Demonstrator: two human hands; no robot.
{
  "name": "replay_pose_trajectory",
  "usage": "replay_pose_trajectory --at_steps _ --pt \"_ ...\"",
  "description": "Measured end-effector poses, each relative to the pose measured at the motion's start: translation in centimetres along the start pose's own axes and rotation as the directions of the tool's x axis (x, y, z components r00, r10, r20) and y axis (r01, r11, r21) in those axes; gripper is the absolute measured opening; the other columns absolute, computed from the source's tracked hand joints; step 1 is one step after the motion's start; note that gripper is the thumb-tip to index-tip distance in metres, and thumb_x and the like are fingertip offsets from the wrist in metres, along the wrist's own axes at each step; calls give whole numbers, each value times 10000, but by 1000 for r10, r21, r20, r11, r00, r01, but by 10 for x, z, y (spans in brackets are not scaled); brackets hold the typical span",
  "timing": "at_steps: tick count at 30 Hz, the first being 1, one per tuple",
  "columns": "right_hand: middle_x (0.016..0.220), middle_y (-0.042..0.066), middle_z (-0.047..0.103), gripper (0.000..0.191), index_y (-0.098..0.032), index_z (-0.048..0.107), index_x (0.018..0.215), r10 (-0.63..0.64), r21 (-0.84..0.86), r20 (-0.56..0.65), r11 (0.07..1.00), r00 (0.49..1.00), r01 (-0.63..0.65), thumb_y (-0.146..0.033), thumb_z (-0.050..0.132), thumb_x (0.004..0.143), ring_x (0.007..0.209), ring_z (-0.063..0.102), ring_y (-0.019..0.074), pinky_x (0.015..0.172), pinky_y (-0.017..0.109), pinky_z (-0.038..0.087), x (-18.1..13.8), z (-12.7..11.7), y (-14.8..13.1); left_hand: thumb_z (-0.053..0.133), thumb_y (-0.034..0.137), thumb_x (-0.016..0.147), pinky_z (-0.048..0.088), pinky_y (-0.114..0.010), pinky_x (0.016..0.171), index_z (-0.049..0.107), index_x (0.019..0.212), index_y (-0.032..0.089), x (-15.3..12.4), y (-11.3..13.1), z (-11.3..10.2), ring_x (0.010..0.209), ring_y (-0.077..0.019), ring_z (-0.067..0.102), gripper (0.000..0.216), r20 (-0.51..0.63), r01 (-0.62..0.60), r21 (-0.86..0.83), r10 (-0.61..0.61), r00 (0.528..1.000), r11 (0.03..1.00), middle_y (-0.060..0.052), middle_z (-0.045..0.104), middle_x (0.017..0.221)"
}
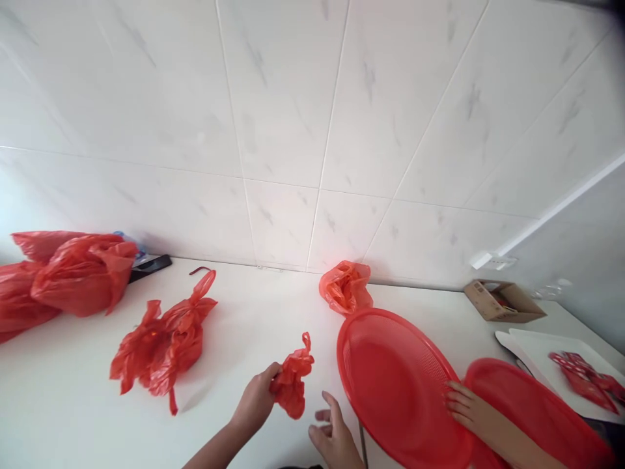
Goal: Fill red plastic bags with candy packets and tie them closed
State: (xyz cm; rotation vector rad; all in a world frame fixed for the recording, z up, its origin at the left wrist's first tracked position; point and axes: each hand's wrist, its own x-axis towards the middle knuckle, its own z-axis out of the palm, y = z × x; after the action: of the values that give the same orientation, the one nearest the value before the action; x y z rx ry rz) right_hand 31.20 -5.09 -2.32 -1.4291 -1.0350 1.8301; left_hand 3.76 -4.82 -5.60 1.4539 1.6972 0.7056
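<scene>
My left hand (254,400) is closed on a small crumpled red plastic bag (291,384), holding it just above the white countertop (244,306). Just to its right, my right hand (334,438) is open with fingers apart, empty, and close to the bag. A round red plastic basket (390,378) stands tilted immediately right of my right hand. Another person's hand (463,407) rests its fingers on that basket's right rim.
A knotted red bag (163,342) lies at centre left and bigger full red bags (68,273) at far left, beside a dark phone (151,265). Another red bag (346,286) sits by the tiled wall. At right are a second red basket (537,410), a cardboard box (502,301) and a white tray (561,365) with red items.
</scene>
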Motion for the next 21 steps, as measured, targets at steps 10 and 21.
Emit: replay_pose_trajectory --at_steps 10,21 --pt "947 56 695 369 -188 668 910 -126 253 -46 958 991 134 -477 734 689 958 631 240 864 399 499 28 60 -10 382 88 666 431 -254 725 638 918 229 -28 24 -23 780 -173 623 386 -42 -121 -106 117 992 987 -2 710 850" --pt "780 -25 625 148 -229 597 775 -156 222 -285 949 946 223 -287 692 678 743 549 149 667 265 465 20 23 -18 412 21 588 454 -332 886 626 964 241 -8 11 -46 1043 -213 599 486 -173 -57 65 68 983 996 -45 676 1068"
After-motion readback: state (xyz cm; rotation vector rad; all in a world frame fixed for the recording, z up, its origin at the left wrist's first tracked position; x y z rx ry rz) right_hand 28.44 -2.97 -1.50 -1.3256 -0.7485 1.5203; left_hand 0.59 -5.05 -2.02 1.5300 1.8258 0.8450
